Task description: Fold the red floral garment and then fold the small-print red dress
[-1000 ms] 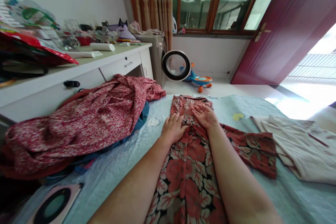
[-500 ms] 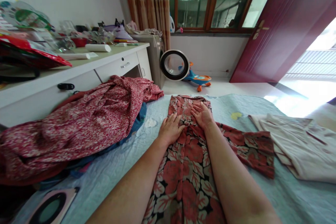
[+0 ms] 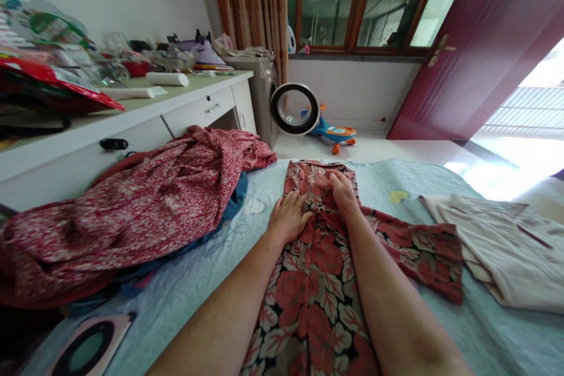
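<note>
Pressing floral garment [image 3: 321, 258] | left hand [image 3: 288, 218] flat | right hand [image 3: 342, 191] now curled (gripping fabric)

Both forearms are bare to the frame's edge, the left hand [image 3: 288, 218] and right hand [image 3: 344, 191] ringless and ungloved.

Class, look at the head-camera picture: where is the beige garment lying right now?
The beige garment lies flat on the light blue bedspread at the right edge, beside the floral garment's spread sleeve and below the dark red door.
</note>
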`<state>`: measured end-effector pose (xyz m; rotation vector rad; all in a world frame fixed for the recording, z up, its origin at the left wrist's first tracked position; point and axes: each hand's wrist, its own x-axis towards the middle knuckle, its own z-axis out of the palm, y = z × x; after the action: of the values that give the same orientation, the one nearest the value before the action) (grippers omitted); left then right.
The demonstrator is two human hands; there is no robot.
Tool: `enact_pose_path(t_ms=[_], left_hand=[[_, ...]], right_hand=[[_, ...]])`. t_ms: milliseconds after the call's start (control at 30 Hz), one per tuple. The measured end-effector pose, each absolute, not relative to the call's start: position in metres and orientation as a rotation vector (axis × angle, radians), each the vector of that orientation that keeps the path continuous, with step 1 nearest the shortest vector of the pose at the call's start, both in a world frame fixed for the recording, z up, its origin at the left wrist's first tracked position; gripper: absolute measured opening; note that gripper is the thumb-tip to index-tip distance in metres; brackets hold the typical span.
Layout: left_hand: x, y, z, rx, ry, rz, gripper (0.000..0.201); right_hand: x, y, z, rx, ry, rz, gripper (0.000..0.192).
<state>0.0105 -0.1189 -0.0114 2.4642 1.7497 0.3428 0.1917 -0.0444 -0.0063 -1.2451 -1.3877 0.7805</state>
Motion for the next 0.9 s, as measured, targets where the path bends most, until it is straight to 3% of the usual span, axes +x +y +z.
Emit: enact_pose_path(t_ms=[200,367,667,900], left_hand=[[0.011,-0.119,-0.01,2.459,1.748,0.326,0.059],[0.011,-0.119,-0.011,2.433,1.743,0.352,0.062],[0.008,-0.111,-0.007,2.355,1.717,0.382,0.058],[0.001,-0.067,0.005,2.408,1.774,0.541,0.035]], right_hand=[[0.173,-0.056,-0.007,-1.395,-2.149,0.496,0.034],[0.177,-0.059,-0.005,-1.64,-2.099,0.195,0.036],[0.171,-0.057,-0.015,-1.51,-2.234,0.308,0.033],[0.172,-0.058,-0.017,-1.509,-2.231,0.258,0.032]])
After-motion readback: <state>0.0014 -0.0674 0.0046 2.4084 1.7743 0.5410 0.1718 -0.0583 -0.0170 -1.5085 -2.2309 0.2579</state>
